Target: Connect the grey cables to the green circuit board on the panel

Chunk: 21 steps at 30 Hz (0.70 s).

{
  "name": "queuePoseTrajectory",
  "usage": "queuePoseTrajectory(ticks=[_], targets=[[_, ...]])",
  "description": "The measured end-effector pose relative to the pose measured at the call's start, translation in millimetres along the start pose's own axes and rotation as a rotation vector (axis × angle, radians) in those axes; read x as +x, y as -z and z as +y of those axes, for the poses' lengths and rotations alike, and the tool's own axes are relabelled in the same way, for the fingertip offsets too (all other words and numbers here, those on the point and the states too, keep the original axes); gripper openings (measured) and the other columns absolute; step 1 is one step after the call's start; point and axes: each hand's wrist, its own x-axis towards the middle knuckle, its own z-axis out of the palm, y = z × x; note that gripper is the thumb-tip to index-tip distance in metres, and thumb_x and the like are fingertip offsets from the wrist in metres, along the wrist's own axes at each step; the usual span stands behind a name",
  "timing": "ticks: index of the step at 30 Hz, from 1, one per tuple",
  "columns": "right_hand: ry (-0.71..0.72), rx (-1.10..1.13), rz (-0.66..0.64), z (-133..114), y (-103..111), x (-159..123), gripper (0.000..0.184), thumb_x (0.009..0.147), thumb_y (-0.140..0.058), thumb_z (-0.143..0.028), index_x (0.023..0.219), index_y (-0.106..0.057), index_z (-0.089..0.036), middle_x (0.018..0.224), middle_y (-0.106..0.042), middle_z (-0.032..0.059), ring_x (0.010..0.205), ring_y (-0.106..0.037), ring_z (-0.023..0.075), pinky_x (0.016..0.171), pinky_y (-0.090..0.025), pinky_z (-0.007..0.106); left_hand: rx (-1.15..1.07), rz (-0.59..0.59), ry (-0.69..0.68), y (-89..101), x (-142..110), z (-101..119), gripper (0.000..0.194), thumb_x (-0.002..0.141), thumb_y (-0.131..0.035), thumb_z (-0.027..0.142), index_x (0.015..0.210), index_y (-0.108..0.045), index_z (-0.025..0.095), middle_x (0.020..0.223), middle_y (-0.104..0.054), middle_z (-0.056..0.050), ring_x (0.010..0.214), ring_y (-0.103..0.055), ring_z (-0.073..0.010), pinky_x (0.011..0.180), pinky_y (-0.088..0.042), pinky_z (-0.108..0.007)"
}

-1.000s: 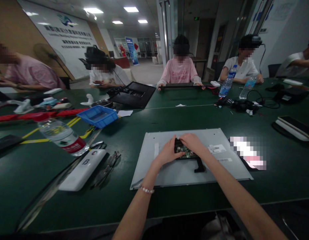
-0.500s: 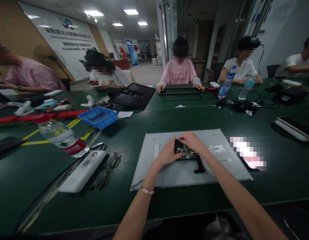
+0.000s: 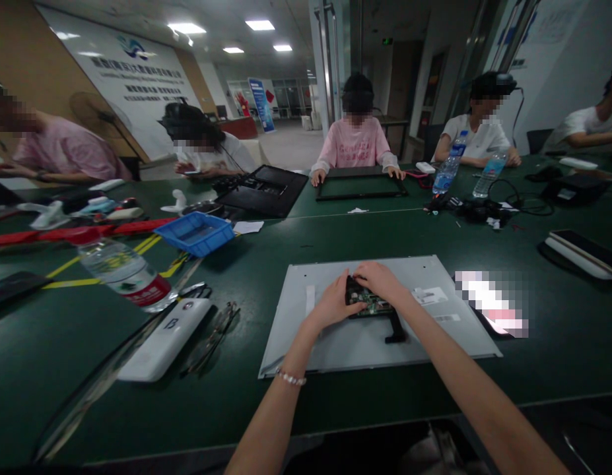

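Observation:
A grey metal panel (image 3: pixel 365 336) lies flat on the dark green table in front of me. On its middle sits a small green circuit board (image 3: pixel 368 303) with a black flat cable (image 3: pixel 395 326) running from it toward me. My left hand (image 3: pixel 333 305) grips the board's left end. My right hand (image 3: pixel 382 280) covers its far right side, fingers curled over the top edge. A white sticker (image 3: pixel 429 295) lies on the panel just right of my right hand.
A lying water bottle (image 3: pixel 125 270), a white device (image 3: pixel 164 338) and tweezers-like tools (image 3: pixel 211 336) are at my left. A blue bin (image 3: pixel 194 231) stands beyond them. A phone (image 3: pixel 491 305) lies right of the panel. Several people work across the table.
My hands stay on the board with only slight finger shifts. The person in pink opposite has laid a black frame flat on the table.

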Motion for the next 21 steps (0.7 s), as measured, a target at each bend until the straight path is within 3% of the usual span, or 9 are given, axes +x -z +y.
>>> queuePoseTrajectory(ticks=[11,17,21], targets=[[0.009,-0.002,0.048,3.6,2.3,-3.8,0.023,0.091,-0.045,-0.025,0.097,-0.068,-0.022,0.097,-0.066,0.0054,0.094,-0.059,0.0177,0.077,-0.041,0.024,0.014,-0.011,0.025,1.4,-0.2,2.8,0.09,0.072,-0.063,0.048,0.142,-0.019,0.012,0.143,-0.032,-0.019,0.13,-0.033,-0.0337,0.107,-0.029,-0.048],[-0.135,-0.042,0.165,44.6,23.1,-32.8,0.024,0.091,-0.045,-0.021,0.104,-0.066,-0.022,0.105,-0.065,0.0059,0.097,-0.058,0.0165,0.081,-0.041,0.024,0.018,-0.023,0.042,3.3,-0.9,3.8,0.092,0.073,-0.062,0.051,0.142,-0.017,0.01,0.143,-0.033,-0.019,0.129,-0.035,-0.0335,0.106,-0.03,-0.047],[-0.261,-0.099,0.145,74.5,20.6,-61.9,0.025,0.09,-0.045,-0.022,0.103,-0.067,-0.021,0.105,-0.065,0.0069,0.096,-0.059,0.0186,0.08,-0.042,0.026,0.019,-0.033,0.045,5.1,-2.1,5.0,0.093,0.074,-0.059,0.054,0.143,-0.016,0.009,0.143,-0.032,-0.019,0.13,-0.033,-0.0328,0.107,-0.03,-0.045]])
